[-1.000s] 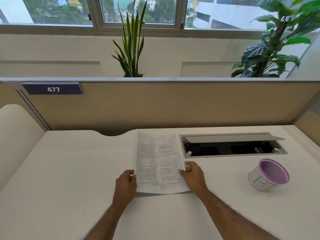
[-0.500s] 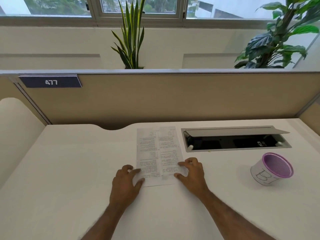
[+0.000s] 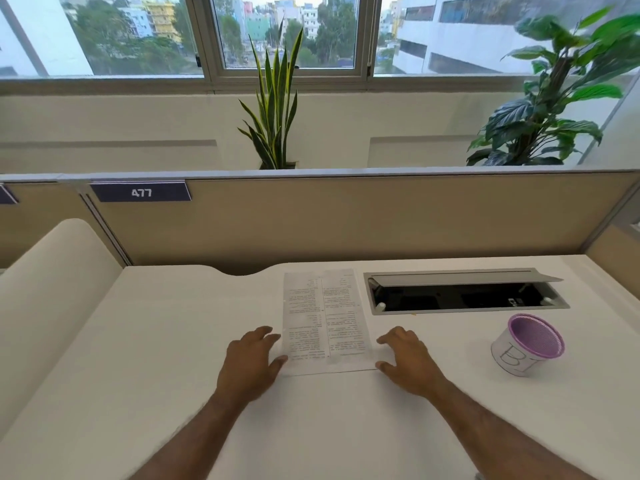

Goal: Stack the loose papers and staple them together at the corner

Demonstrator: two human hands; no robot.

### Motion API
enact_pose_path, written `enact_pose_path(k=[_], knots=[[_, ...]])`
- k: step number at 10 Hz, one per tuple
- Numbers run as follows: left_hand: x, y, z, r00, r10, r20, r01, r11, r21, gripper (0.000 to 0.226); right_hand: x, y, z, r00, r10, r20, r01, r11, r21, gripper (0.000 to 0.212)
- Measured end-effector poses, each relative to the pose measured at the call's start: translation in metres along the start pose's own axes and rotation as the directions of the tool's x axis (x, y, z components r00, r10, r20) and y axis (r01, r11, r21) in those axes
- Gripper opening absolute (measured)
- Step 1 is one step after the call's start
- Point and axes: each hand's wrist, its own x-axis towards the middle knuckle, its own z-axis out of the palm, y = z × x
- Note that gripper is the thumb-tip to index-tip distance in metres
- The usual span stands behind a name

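Observation:
A stack of printed papers (image 3: 323, 317) lies flat on the white desk (image 3: 156, 341), long edge running away from me. My left hand (image 3: 251, 362) rests palm down at the stack's near left edge, thumb touching the corner. My right hand (image 3: 407, 358) rests palm down just beside the near right corner, fingers spread. Neither hand grips the sheets. No stapler is in view.
An open cable tray (image 3: 464, 294) with a raised grey lid sits in the desk right of the papers. A purple-rimmed mesh cup (image 3: 526, 344) stands at the right. A beige partition (image 3: 346, 220) closes the desk's far side.
The papers went from being held tilted up between both hands to lying flat on the desk. Both hands let go and slid outward to the sheet's sides.

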Motion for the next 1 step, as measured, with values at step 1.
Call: enact_pose_path(k=[1], knots=[[-0.0048, 0.0024, -0.0310, 0.997, 0.053, -0.050, -0.046, 0.989, 0.141, 0.059, -0.0137, -0.0052, -0.0272, 0.999, -0.039, 0.001, 0.039, 0.976, -0.212, 0.053]])
